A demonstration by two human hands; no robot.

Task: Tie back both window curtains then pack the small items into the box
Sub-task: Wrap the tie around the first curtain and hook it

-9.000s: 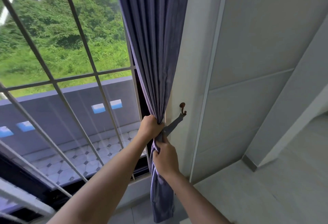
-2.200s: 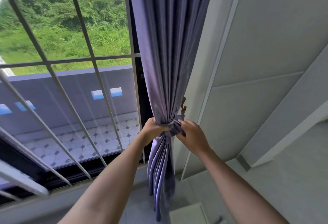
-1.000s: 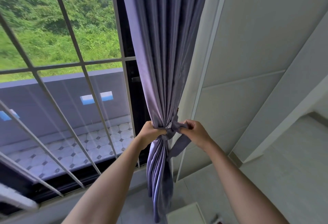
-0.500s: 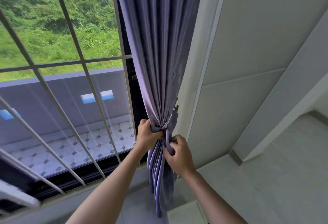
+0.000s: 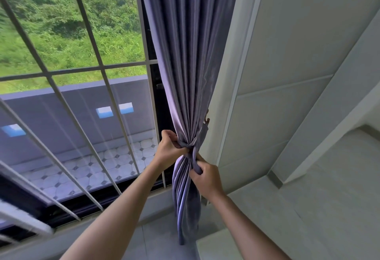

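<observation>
Since half a second ago my right hand (image 5: pixel 206 179) has dropped, drawing the tie (image 5: pixel 194 162) down. My left hand (image 5: pixel 170 150) clenches the gathered curtain (image 5: pixel 191 74) at the window's right edge, bracing it so the knot tightens. No box visible.

Counts, head view: 1 curtain (image 5: pixel 189 53), purple-grey, gathered into 1 bunch. 1 tie-back strap (image 5: pixel 194 156) wrapped round it at the pinch point, w/ 1 knot showing. 2 hands: left hand (image 5: pixel 169 150) and right hand (image 5: pixel 206 179), both gripping fabric at the knot; 2 bare forearms. 1 wall hook (image 5: pixel 206 118), only partly visible behind curtain edge. 1 window (image 5: pixel 72 74) w/ grille; approx. 4 slanted bars and 1 horizontal bar in view, exact no. can't tell at the blurred lower left. 3 blue-white rectangles outside on the dark parapet. 1 pale block corner at bottom edge, kind can't tell.
</observation>
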